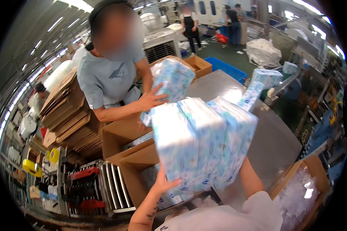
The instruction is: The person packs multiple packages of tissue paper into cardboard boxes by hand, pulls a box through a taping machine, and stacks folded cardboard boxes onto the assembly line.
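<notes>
A row of three soft blue-and-white plastic-wrapped packs [204, 142] is held up in front of me, pressed together side by side. My left hand [165, 181] grips the lower left of the row, its thumb along the near face. At the right side my right hand is hidden behind the packs; only its forearm [251, 175] shows, reaching up to them. Beneath the row stands an open cardboard carton [133, 181] with similar packs inside. Across from me a co-worker holds another bundle of packs [175, 79] over a second open carton [113, 140].
Right of the held packs lies a metal table [275, 134] with more packs [266, 78] at its far end. A blue bin [225, 69] stands behind it. Left are a roller conveyor [113, 184] and flattened cartons [71, 111]. A box of clear plastic wrap [297, 192] is at lower right.
</notes>
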Demonstrator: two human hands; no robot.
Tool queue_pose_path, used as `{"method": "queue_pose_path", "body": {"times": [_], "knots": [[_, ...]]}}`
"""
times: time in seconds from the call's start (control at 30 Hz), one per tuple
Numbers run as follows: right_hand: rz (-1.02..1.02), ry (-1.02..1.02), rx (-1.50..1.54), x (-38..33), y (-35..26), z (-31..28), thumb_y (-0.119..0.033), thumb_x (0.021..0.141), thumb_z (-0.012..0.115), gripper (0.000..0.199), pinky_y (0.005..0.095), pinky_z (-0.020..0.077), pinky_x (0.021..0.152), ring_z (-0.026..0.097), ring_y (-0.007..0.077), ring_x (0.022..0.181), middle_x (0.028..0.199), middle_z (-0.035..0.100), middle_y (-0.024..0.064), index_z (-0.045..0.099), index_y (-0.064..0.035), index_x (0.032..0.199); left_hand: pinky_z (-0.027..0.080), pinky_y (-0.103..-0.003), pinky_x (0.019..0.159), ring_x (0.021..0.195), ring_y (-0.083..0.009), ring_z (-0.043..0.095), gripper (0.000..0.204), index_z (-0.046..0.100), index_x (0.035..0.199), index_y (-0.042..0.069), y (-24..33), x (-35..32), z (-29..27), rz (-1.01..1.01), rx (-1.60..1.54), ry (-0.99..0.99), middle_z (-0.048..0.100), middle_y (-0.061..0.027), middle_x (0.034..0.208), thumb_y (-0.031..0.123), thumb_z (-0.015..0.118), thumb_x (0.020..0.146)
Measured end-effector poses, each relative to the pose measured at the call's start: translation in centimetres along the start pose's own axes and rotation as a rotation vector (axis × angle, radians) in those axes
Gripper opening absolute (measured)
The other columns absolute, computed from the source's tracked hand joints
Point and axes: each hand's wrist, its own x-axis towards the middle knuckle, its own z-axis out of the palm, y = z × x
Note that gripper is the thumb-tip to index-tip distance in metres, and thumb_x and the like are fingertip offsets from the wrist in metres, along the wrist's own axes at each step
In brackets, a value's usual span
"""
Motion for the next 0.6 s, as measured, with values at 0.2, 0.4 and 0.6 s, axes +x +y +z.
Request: {"method": "queue_pose_path", "body": {"times": [0.2,0.4,0.6], "knots": [[-0.048,-0.102,-0.271,-2.8,15.1,6.9,-0.035,0.096,0.042,0.046,0.0340,0.0468,0.087,0.058,0.0247,0.106,0.118,0.058,0.0174,0.049,-0.0010,0.126,0.041,-0.039,0.092,0.114,-0.0226,0.046,0.082,0.039,0.132,0.004,-0.2,-16.0,-7.3,-0.192,-0.103,0.323,0.049,-0.0076,0.124,0.017,0.082,0.063],[-0.290,-0.268,-0.884,-3.6,25.8,8.1,-0.031,0.096,0.044,0.042,0.0336,0.0476,0.085,0.059,0.0246,0.104,0.115,0.059,0.0183,0.052,-0.0003,0.123,0.041,-0.033,0.089,0.104,-0.0198,0.050,0.056,0.044,0.122,-0.002,-2.9,-20.8,-7.6,-0.445,-0.063,0.974,0.053,-0.0106,0.114,0.012,0.073,0.077],[-0.460,-0.229,-1.145,-2.2,16.4,13.8,-0.018,0.091,0.052,0.032,0.0352,0.0451,0.088,0.058,0.0330,0.103,0.110,0.060,0.0198,0.055,0.0010,0.115,0.037,-0.040,0.097,0.120,-0.0363,0.045,0.050,0.049,0.117,-0.004,3.7,-14.6,-8.4,0.057,1.008,0.721,0.045,-0.0254,0.128,0.010,0.071,0.074]]}}
